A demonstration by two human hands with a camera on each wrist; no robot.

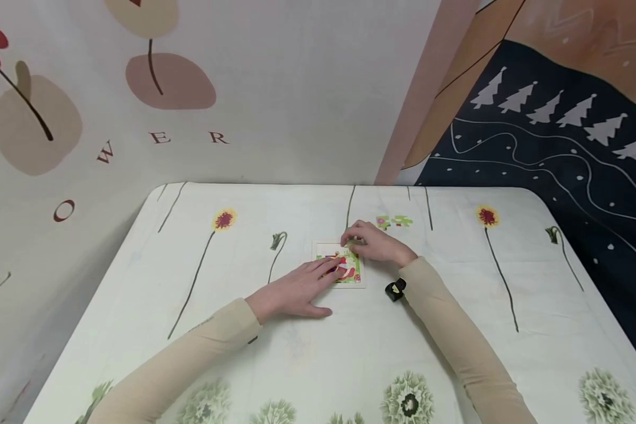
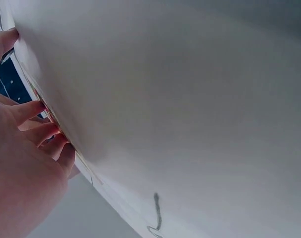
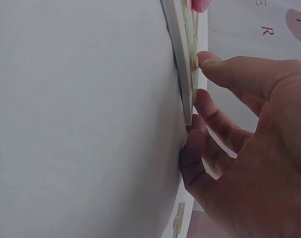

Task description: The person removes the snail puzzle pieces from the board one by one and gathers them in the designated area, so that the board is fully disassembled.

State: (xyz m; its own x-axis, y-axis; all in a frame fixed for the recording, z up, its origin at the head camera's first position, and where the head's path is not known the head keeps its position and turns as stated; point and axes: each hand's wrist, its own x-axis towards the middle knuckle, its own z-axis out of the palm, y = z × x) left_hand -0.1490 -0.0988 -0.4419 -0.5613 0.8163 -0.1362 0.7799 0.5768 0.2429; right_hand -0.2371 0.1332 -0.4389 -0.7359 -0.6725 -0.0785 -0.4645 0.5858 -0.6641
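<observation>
A small jigsaw puzzle (image 1: pixel 356 272) with a red and green picture lies in a pale frame (image 1: pixel 355 286) on the white cloth. My left hand (image 1: pixel 302 288) rests its outstretched fingers across the puzzle, covering part of the picture; the left wrist view shows the fingertips (image 2: pixel 66 148) touching it. At the puzzle's far right corner, my right hand (image 1: pixel 373 242) has thumb and finger on a green puzzle piece (image 3: pixel 195 82). In the right wrist view that piece stands slightly proud of the board, and the other fingers bend down beside the frame's edge.
Two loose puzzle pieces, one pink and green (image 1: pixel 383 222) and one green (image 1: pixel 402 220), lie beyond my right hand. A flower-printed cloth (image 1: pixel 429 330) covers the table. Behind it hangs a printed curtain (image 1: pixel 297 118), with a dark tree-patterned cloth (image 1: pixel 535 135) at right.
</observation>
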